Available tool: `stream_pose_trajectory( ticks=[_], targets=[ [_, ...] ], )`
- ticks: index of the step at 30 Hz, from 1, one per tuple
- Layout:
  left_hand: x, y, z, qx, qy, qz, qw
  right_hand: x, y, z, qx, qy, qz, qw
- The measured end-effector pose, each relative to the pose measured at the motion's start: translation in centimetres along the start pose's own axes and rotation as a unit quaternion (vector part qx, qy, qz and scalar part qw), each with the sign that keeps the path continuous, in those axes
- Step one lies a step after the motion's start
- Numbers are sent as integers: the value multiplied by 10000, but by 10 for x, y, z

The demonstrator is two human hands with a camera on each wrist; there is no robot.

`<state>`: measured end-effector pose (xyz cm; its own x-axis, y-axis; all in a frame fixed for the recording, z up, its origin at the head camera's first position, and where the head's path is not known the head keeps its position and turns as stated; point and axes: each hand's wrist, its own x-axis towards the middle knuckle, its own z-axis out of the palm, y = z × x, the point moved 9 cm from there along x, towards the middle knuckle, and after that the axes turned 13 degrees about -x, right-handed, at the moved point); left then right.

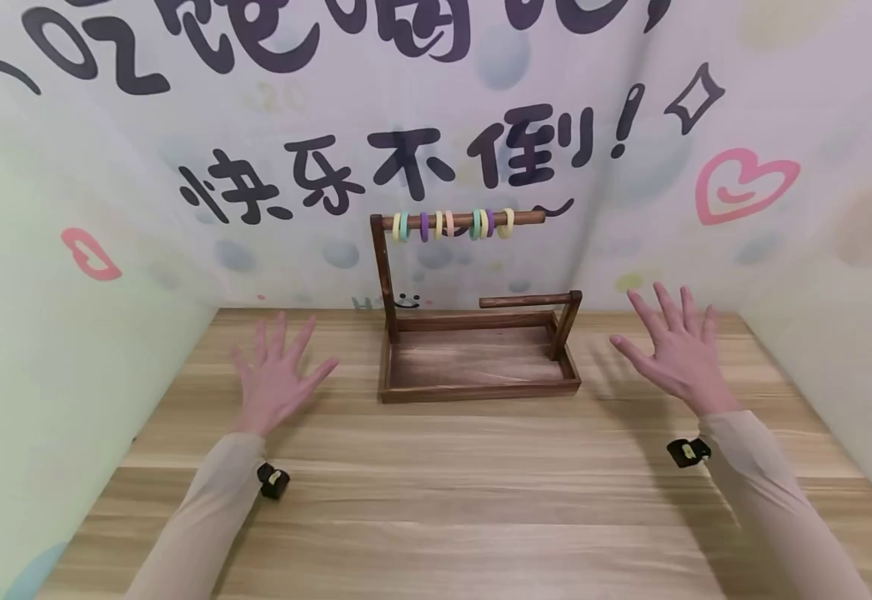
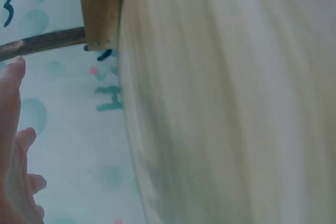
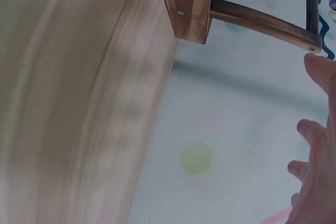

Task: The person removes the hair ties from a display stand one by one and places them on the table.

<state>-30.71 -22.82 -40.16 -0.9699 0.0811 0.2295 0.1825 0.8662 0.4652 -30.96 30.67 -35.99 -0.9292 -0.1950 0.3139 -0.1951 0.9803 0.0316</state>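
A dark brown wooden stand (image 1: 481,392) sits at the back of the table, with a shallow tray as its base. Several small rings hang along its tall upper bar (image 1: 532,217), among them a purple ring (image 1: 424,227), a pink ring (image 1: 449,223) and a teal ring (image 1: 404,227). The short lower bar (image 1: 526,301) on the right post carries no rings. My left hand (image 1: 274,387), fingers spread, is left of the stand and holds nothing. To the right, my right hand (image 1: 679,354) also has its fingers spread, apart from the stand (image 3: 191,3).
The wood-grain table (image 1: 481,500) reaches back to a printed cloth wall (image 1: 316,275) with large dark characters close behind the stand. Pale side walls (image 1: 23,333) border it left and right. A small black device (image 1: 273,481) is at the left wrist, another black device (image 1: 689,452) at the right.
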Motion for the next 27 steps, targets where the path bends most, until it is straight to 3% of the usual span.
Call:
stream_pose_trajectory(
  ticks=[11, 19, 27],
  targets=[
    [23, 28, -5, -105, 81, 27, 9999, 31, -35, -24, 709, 1198, -401, 9895],
    [36, 55, 0, -524, 95, 246, 9983, 51, -52, -45, 1250, 1939, -581, 9713],
    [49, 75, 1, -910, 298, 385, 9947, 67, -62, -58, 1698, 2322, -738, 9549]
  ],
)
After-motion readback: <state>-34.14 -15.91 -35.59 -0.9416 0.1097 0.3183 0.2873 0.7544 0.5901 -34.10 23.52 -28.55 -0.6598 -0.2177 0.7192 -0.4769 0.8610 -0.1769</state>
